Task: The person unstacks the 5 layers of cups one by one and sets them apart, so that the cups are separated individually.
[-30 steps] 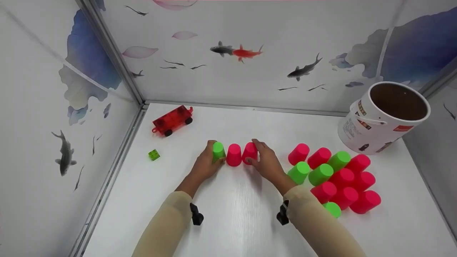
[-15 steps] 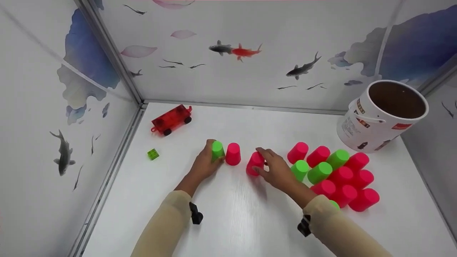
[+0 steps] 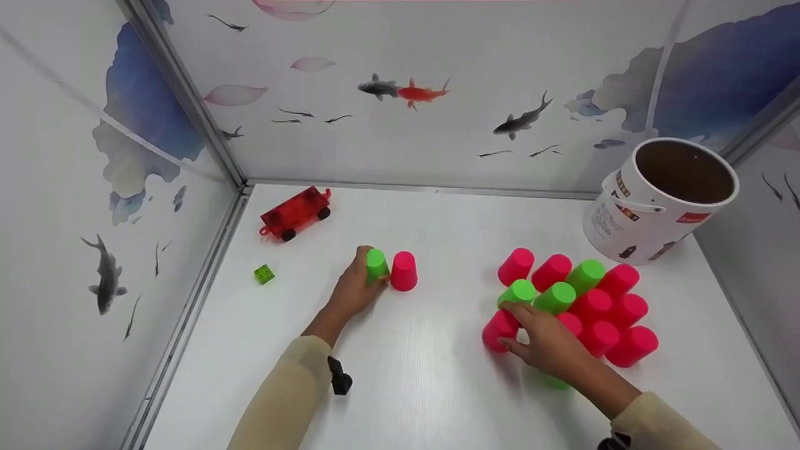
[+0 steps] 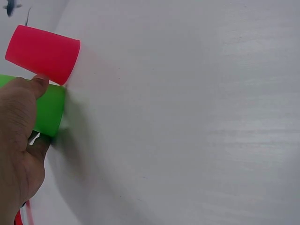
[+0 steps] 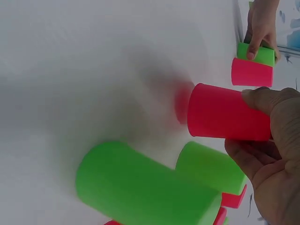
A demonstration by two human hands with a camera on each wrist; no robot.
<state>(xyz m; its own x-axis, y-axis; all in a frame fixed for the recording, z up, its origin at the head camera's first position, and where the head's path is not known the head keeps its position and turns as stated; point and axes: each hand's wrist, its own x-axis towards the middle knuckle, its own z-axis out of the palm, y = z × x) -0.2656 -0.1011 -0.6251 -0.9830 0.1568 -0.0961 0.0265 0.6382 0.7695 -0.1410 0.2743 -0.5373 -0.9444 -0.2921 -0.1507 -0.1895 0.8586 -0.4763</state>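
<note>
In the head view my left hand (image 3: 355, 289) grips an upside-down green cup (image 3: 376, 265) standing on the white table. Close at its right stands a pink cup (image 3: 404, 271); the left wrist view shows my thumb near where the two cups meet. My right hand (image 3: 550, 342) pinches another pink cup (image 3: 499, 332) between thumb and fingers, at the left side of a group of cups. In the right wrist view this held pink cup (image 5: 225, 112) appears slightly off the table, with green cups (image 5: 145, 183) beside it. My right hand partly hides some of the group.
Several pink cups (image 3: 632, 345) and green cups (image 3: 586, 277) stand packed together on the right. Behind them is a white bucket (image 3: 606, 225) with a handle. A red toy wagon (image 3: 296, 214) and a small green block (image 3: 264, 274) lie at the left. Walls border the table.
My right hand has carried a pink cup away from the row, rightward and toward me, to the group. My left hand stays on the green cup, and the middle pink cup stays put.
</note>
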